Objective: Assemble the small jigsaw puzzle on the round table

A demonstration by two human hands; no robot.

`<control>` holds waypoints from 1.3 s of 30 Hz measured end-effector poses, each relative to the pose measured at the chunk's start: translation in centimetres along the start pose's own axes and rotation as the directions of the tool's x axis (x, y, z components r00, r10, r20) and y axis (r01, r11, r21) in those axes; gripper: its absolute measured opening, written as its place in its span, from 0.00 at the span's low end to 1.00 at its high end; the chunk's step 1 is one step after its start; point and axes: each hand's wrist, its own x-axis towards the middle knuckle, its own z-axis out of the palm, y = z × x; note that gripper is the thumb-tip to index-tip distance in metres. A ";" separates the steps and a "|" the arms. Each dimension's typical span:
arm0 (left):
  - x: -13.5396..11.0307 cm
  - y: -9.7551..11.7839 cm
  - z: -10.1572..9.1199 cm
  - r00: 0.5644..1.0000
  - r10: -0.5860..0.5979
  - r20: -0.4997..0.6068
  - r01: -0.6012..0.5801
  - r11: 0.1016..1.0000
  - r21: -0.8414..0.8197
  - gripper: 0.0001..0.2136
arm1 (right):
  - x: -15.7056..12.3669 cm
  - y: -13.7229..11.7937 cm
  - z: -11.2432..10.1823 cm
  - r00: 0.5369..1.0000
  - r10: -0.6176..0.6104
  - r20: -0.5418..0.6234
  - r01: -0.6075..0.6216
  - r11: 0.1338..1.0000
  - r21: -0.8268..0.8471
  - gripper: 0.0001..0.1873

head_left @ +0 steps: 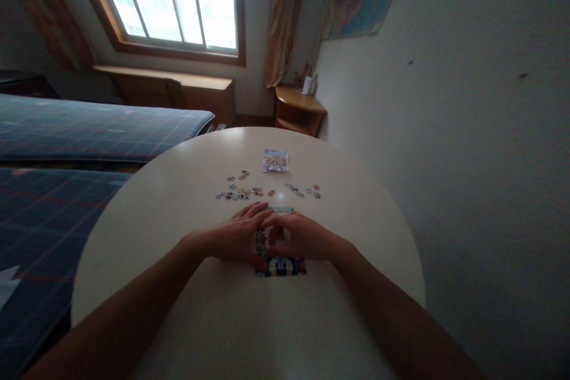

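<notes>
On the desk [214, 320], the puzzle [281, 267] looks joined along its near edge; loose pieces [240, 194] beyond it remain unplaced. Left of its middle, the left hand [238, 237] spreads empty-looking fingers; the right hand's [305, 236] curl above it, grip unclear.

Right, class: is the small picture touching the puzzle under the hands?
Apart. The head view shows bare tabletop and a scatter of loose pieces between the small picture and the puzzle.
</notes>
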 end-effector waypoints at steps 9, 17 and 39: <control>0.0 0.2 -0.1 1.000 -0.016 0.019 0.015 1.000 0.010 0.54 | 0.0 0.2 0.3 1.000 -0.018 0.018 0.018 1.000 0.014 0.18; 0.0 0.8 -0.5 0.996 -0.065 0.057 0.064 0.998 0.019 0.55 | 0.0 -0.2 0.6 1.000 -0.007 0.002 0.008 0.999 -0.049 0.16; -0.5 -6.7 -3.1 0.831 -0.296 -0.471 0.382 0.919 0.096 0.19 | -2.3 8.6 -4.1 0.713 0.406 -0.572 -0.619 0.748 -0.240 0.17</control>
